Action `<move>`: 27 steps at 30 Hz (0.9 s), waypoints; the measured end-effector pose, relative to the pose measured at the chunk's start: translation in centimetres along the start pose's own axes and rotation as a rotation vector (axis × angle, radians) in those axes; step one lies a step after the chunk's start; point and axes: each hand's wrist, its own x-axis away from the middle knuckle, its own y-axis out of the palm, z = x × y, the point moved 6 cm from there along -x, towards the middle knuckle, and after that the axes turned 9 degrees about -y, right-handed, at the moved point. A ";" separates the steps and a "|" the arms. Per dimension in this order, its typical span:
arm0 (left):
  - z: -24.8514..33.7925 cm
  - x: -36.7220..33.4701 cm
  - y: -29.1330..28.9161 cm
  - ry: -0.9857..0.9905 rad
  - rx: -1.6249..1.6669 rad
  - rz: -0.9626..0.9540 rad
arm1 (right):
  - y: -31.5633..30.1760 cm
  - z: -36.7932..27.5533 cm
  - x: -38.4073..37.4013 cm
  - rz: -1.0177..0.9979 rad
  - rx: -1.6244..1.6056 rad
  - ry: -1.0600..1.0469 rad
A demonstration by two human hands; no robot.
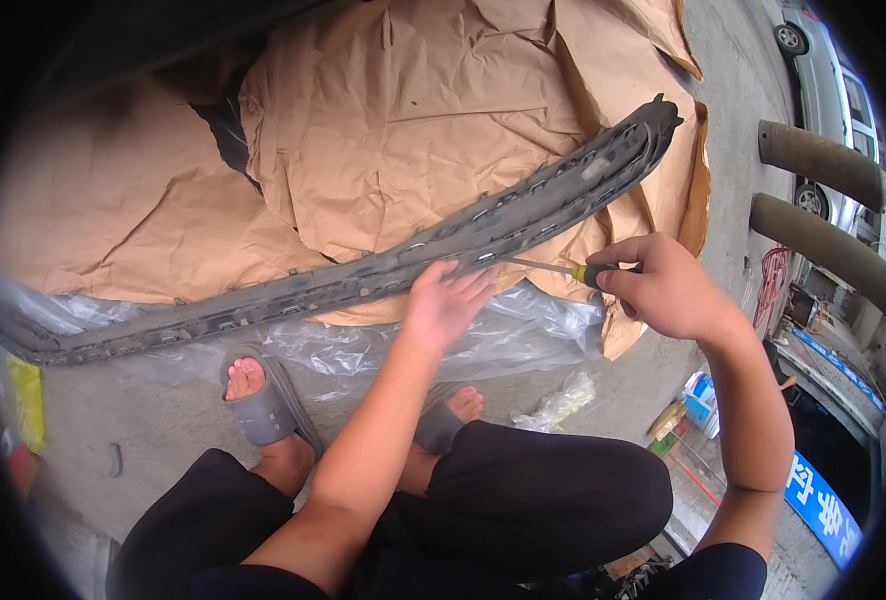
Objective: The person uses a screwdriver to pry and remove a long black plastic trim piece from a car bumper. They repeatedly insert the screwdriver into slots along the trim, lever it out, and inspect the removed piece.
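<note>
There, the right hand (658, 287) clamped the screwdriver (580, 272), tip at the long black trim (353, 284) laid across brown paper (403, 130), likely for padding, while the left hand (445, 306), fingers loosely extended, rested against its near edge, seemingly steadying it.

Screwdriver (580, 272) and black strip (363, 280) only partly seen
Much of the screwdriver's handle is covered by the right fingers (625, 287), and its tip cannot be made out just beside the left fingers (475, 285). Far left of these, the strip's end is lost at the dark rim. Beyond the fingers, whatever lies under the brown paper (393, 130) is concealed; far right, a silver car (825, 100) is cut off.
</note>
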 end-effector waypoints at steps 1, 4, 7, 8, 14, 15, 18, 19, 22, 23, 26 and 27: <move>0.0 0.0 -0.2 -0.019 0.003 0.020 | -0.4 -0.2 -0.5 -0.019 -0.018 0.006; -0.6 -0.2 -0.3 -0.124 -0.042 -0.038 | -1.0 -0.8 -2.0 -0.076 -0.095 0.020; -0.9 -0.9 -0.5 -0.067 -0.013 -0.071 | -1.3 -0.3 -2.7 -0.133 -0.180 0.215; -0.9 -1.1 -0.7 -0.043 -0.048 -0.072 | -1.2 -0.4 -2.9 -0.146 -0.178 0.233; -0.6 -1.8 -1.6 0.029 -0.189 -0.114 | -1.0 -1.1 -2.9 -0.177 -0.177 0.374; -0.6 -1.8 -1.8 0.035 -0.205 -0.122 | -0.9 -1.2 -2.9 -0.183 -0.183 0.388; -0.4 -1.7 -2.1 0.060 -0.294 -0.134 | -0.5 -1.3 -2.9 -0.200 -0.183 0.437; -0.4 -1.7 -2.1 0.067 -0.332 -0.138 | -0.2 -1.2 -2.9 -0.211 -0.191 0.455; -0.6 -1.9 -2.5 0.058 -0.314 -0.119 | 0.4 -0.9 -3.1 -0.179 -0.201 0.416; -0.6 -2.0 -2.6 0.056 -0.295 -0.104 | 0.7 -1.0 -3.0 -0.151 -0.198 0.346; -0.8 -2.3 -3.0 0.040 -0.234 -0.054 | 1.8 -0.4 -1.7 -0.084 -0.233 0.289; -0.8 -2.3 -3.1 0.038 -0.204 -0.037 | 2.3 -0.1 -1.0 -0.068 -0.243 0.281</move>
